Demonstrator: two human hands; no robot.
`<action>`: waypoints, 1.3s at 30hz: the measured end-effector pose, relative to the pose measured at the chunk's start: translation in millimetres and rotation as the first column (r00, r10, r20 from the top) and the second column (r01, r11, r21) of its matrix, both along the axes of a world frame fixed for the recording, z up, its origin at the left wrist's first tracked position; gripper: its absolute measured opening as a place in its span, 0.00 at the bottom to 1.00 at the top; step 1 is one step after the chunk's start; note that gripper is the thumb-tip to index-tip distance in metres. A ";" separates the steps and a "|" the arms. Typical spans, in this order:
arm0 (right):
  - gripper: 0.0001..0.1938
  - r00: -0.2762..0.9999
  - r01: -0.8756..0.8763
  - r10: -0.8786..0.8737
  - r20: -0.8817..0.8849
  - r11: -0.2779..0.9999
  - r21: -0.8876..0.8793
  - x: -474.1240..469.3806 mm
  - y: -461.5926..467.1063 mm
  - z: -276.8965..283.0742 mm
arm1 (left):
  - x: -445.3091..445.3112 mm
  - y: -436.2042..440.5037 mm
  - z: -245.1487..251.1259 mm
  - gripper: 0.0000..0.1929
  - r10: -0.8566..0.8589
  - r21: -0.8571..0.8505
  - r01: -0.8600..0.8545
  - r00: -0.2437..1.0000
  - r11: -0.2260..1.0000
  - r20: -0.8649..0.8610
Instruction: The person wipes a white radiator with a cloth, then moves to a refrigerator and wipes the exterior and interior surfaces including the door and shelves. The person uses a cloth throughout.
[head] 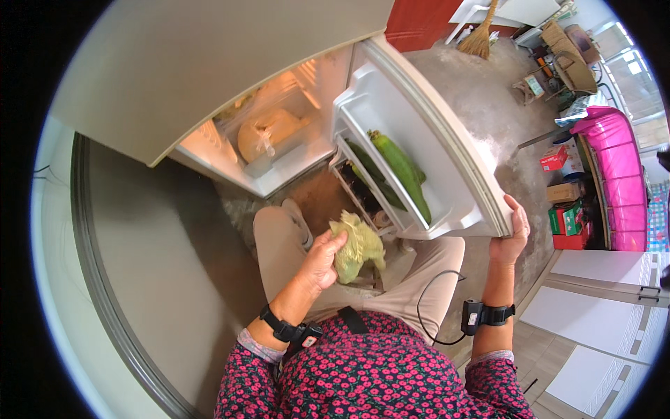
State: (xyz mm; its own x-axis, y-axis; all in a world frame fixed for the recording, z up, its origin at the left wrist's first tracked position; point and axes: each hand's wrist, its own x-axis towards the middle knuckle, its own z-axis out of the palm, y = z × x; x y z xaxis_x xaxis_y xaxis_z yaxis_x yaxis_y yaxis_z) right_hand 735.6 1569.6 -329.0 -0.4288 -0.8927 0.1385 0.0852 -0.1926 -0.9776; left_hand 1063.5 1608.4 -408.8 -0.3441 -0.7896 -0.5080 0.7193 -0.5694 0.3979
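My left hand (323,257) grips a crumpled, yellow-green leafy bundle (356,249) above my lap; whether it is bare leaves or wrapped cannot be told. My right hand (513,230) holds the outer edge of the swung-out refrigerator door (445,120), its fingers curled over the rim. Long green vegetables (400,167) lie in the white door shelf. Inside the lit lower compartment, a large tied plastic bag (269,137) with orange-looking contents sits behind a clear drawer front.
A grey panel (152,251) with a dark ribbed edge stands at the left. A straw broom (477,39), stacked boxes (565,217) and a bright pink cover (615,183) are farther off. White cabinets (586,319) stand at the lower right. A cable loops beside my right forearm.
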 end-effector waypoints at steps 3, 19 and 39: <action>0.21 0.998 0.036 -0.038 -0.044 0.998 -0.044 -0.6 -3.5 -2.9 | -13.5 -41.6 52.3 0.15 0.245 -0.380 -0.161 0.952 0.911 0.181; 0.26 0.981 0.165 -0.160 0.107 0.985 -0.043 9.7 -4.6 -9.7 | -87.1 -227.5 89.8 0.15 0.904 -0.644 0.718 0.048 0.264 0.424; 0.26 0.980 0.129 -0.145 0.136 0.985 0.119 -55.4 -59.8 2.4 | -186.3 -0.3 0.9 0.10 -0.093 -0.611 0.575 0.765 0.544 0.637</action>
